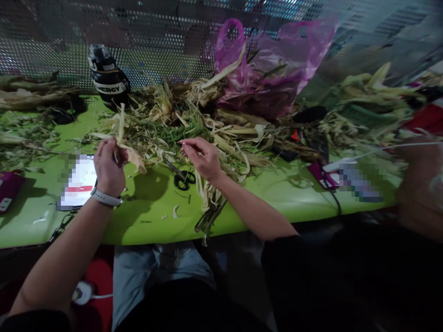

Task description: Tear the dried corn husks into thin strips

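Observation:
My left hand (110,163), with a pale watch band at the wrist, is closed on a dry corn husk (134,158); one strip of it sticks up and another curls to the right. My right hand (204,159) is raised over the heap, thumb and forefinger pinched together. Whatever is between those fingertips is too small to make out. Black-handled scissors (184,180) lie below and left of my right hand, blades partly under scraps. Behind both hands spreads a heap of dry husks and green strands (180,131). A bundle of husks and stems (208,207) lies near the table's front edge.
On the green table (145,226), a lit phone (78,184) lies beside my left wrist. A black bottle (107,80) and a pink plastic bag (266,74) stand at the back, before a perforated panel. Another phone (362,182), a cable and another person's arm (418,184) are at right.

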